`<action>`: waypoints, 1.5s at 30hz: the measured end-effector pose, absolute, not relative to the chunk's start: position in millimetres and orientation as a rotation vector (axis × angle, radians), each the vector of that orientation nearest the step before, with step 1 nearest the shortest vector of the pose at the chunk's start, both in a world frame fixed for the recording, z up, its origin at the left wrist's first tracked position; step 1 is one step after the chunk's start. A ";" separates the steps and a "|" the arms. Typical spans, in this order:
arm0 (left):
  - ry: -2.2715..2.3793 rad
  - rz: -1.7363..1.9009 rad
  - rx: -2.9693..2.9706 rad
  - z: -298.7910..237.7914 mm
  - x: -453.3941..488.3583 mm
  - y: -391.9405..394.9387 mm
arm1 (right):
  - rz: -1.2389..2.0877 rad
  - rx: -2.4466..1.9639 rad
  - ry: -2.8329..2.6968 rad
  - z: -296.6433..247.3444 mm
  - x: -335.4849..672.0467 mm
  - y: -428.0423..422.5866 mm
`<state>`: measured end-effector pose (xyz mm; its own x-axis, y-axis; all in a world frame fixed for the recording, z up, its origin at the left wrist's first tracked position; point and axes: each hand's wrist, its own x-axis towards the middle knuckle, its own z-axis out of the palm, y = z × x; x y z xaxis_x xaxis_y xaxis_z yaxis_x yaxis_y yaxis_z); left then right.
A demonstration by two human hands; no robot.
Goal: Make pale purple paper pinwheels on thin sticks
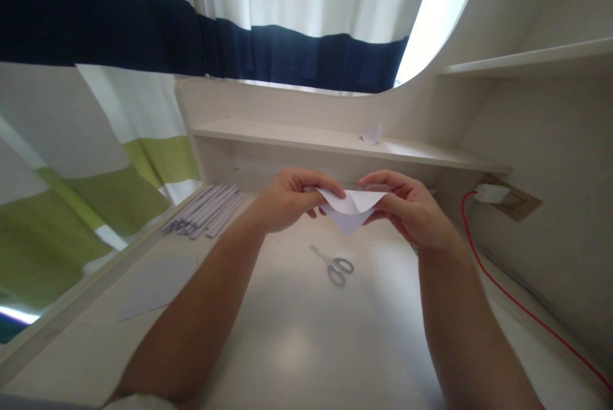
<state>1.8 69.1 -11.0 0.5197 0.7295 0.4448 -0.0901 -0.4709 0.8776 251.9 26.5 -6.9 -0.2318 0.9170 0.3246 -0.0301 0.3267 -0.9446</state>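
My left hand (287, 199) and my right hand (412, 209) hold a folded white paper (350, 209) between them, above the desk. The paper hangs in a downward-pointing triangle. Left fingers pinch its upper left edge, and right fingers pinch its upper right edge. Both hands are closed on it. Below the paper, a pair of grey-handled scissors (335, 263) lies on the white desk (297, 333).
Several rolled or folded paper strips (205, 209) lie at the desk's back left. A flat sheet (158, 285) rests on the left. A small folded paper piece (372, 135) sits on the shelf. A red cable (502, 288) runs from a wall plug (491, 193) along the right. A striped curtain hangs behind.
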 end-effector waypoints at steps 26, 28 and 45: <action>0.591 0.982 1.819 -13.4 13.3 63.8 | 1.074 -0.870 -1.489 -7.0 253.6 28.4; 0.680 1.005 1.922 -15.5 20.0 58.4 | 1.045 -0.866 -1.456 -7.9 253.7 30.2; 0.822 1.093 2.060 -17.6 27.0 51.3 | 0.906 -0.959 -1.596 -10.4 251.8 28.4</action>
<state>27.0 51.3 -17.6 0.4540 0.7683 0.4512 0.2204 -0.5875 0.7787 251.8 28.4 -10.4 -0.1620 0.9122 0.3764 0.1440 0.3992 -0.9055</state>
